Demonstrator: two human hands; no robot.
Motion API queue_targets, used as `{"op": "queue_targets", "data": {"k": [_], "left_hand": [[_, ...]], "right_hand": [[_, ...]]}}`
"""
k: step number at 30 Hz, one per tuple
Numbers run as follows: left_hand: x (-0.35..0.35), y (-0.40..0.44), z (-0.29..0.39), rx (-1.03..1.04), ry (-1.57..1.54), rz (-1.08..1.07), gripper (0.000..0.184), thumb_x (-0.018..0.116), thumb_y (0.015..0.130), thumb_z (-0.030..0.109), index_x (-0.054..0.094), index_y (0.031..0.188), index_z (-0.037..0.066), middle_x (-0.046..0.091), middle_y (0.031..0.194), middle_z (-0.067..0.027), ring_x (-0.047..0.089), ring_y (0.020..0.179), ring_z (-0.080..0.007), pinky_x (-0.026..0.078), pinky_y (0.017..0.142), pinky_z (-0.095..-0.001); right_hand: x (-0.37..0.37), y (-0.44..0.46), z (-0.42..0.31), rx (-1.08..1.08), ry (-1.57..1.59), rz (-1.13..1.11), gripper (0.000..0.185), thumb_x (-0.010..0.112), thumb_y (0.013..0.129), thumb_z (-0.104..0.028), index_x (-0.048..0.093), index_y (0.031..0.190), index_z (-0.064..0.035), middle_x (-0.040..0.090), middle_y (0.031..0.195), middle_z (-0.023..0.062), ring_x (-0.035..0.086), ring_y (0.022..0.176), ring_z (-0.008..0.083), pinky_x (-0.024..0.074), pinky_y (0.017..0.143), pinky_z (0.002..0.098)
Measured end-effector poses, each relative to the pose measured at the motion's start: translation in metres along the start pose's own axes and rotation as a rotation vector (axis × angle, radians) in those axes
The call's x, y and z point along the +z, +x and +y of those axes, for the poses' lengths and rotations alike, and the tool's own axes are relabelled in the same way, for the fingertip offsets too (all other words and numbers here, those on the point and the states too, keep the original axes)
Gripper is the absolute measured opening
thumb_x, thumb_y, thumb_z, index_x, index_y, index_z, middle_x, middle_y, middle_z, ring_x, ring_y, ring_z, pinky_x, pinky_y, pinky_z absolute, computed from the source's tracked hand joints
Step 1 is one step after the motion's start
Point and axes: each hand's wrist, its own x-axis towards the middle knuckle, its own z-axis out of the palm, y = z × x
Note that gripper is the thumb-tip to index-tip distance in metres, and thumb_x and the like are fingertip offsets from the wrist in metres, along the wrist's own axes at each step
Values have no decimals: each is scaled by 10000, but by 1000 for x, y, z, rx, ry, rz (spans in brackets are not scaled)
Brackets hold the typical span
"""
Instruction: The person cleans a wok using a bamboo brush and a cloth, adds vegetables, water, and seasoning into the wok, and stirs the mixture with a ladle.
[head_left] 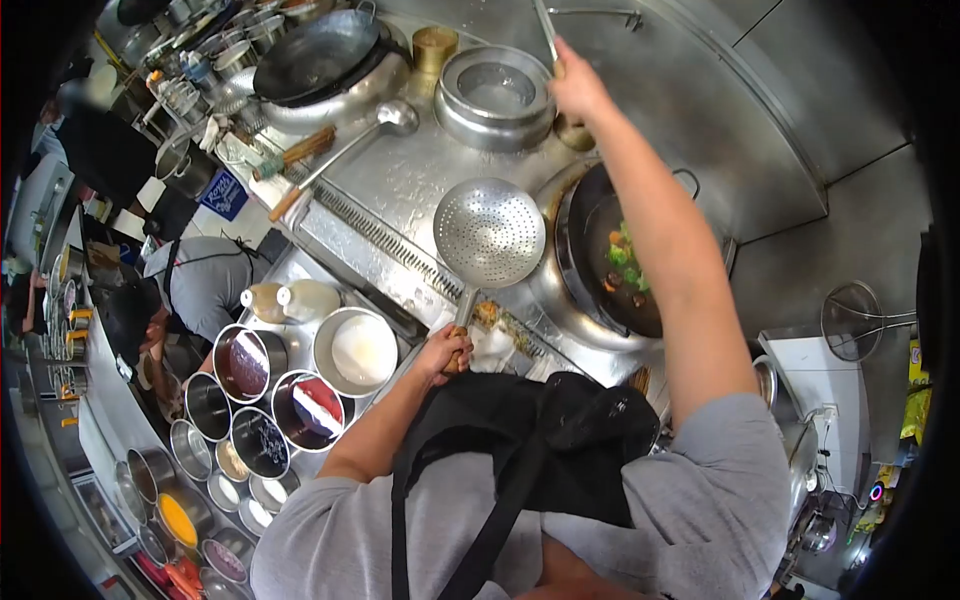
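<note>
My left hand [444,354] is wrapped round the handle of a perforated metal strainer [490,232], whose round bowl hangs over the steel counter. My right hand [580,88] is stretched far forward and closed round a long metal handle [546,25] that runs out of view at the top. Beside the strainer, partly behind my right forearm, a dark wok [597,235] holds dark liquid with green and orange vegetable pieces [622,258]. A round metal pot of water [495,95] stands to the left of my right hand.
A ladle [397,117] lies on the counter [400,165]. Another wok [318,57] is at the upper left. Several pots of sauces, including a white one [356,352], stand at the lower left near two bottles [308,300]. A person [205,280] bends over at the left. A wire skimmer [853,320] hangs right.
</note>
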Motion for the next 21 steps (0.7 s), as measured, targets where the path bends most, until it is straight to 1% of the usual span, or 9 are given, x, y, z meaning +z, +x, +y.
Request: {"op": "queue_targets", "data": {"k": [4, 6, 7, 8, 10, 13, 15, 19, 21], "left_hand": [[-23, 4, -14, -88, 4, -48, 194, 613, 908, 103, 435, 985, 90, 526, 733, -63, 520, 519, -142, 447, 442, -283], [-39, 14, -22, -95, 78, -42, 164, 594, 936, 131, 458, 1016, 89, 568, 761, -72, 536, 525, -142, 462, 449, -283], [-47, 18, -26, -55, 141, -84, 228, 569, 978, 262, 480, 1074, 75, 602, 814, -70, 576, 566, -151, 501, 489, -291], [-49, 17, -25, -60, 137, -86, 228, 569, 978, 262, 480, 1074, 75, 602, 814, -70, 576, 566, -151, 501, 489, -291], [-51, 17, -22, -74, 86, -69, 313, 520, 1003, 350, 483, 1149, 75, 650, 887, -102, 618, 594, -176, 521, 506, -295], [-58, 9, -20, -126, 85, -59, 493, 390, 1019, 500, 463, 1260, 76, 656, 1053, -150, 674, 773, -232, 568, 639, -352], [-65, 0, -21, -166, 107, -86, 680, 291, 980, 651, 440, 1391, 130, 645, 1153, -109, 667, 906, -238, 553, 759, -400], [-79, -5, -42, -90, 68, -93, 754, 221, 942, 721, 434, 1406, 166, 653, 1147, -96, 669, 907, -213, 524, 717, -342], [-86, -15, -56, -84, 79, 20, 751, 204, 946, 718, 449, 1391, 164, 673, 1095, -80, 661, 910, -193, 498, 718, -332]], "right_hand": [[-7, -4, 32, 49, 53, -22, 767, 588, 774, -90, 350, 1502, -142, 602, 1262, 240, 617, 1126, 339, 483, 941, 380], [-33, -52, 20, 355, 271, -212, 765, 561, 791, -38, 326, 1513, -138, 594, 1266, 258, 611, 1146, 319, 476, 943, 375], [-40, -78, 30, 227, 231, -149, 762, 547, 807, -5, 326, 1520, -154, 550, 999, 146, 532, 838, 215, 444, 714, 337], [-50, -104, 43, 98, 191, -86, 761, 533, 822, 28, 326, 1527, -170, 507, 732, 33, 453, 530, 110, 411, 484, 299], [-79, -161, 59, 33, 85, -65, 770, 507, 840, 52, 316, 1535, -220, 477, 730, 17, 459, 543, 101, 415, 495, 285], [-125, -206, 50, 129, -23, -93, 784, 502, 855, 66, 297, 1541, -256, 608, 925, 79, 469, 565, 109, 436, 519, 284], [-146, -218, 36, 257, -69, -108, 806, 552, 845, 19, 241, 1548, -221, 502, 1406, 231, 498, 1295, 365, 387, 1062, 363], [-145, -235, 52, 0, -45, 42, 831, 572, 848, 31, 224, 1551, -242, 449, 1464, 207, 428, 1361, 354, 350, 1094, 347], [-146, -251, 41, 108, 48, 81, 826, 554, 842, 46, 230, 1550, -228, 410, 1501, 182, 364, 1403, 338, 320, 1115, 349]]}}
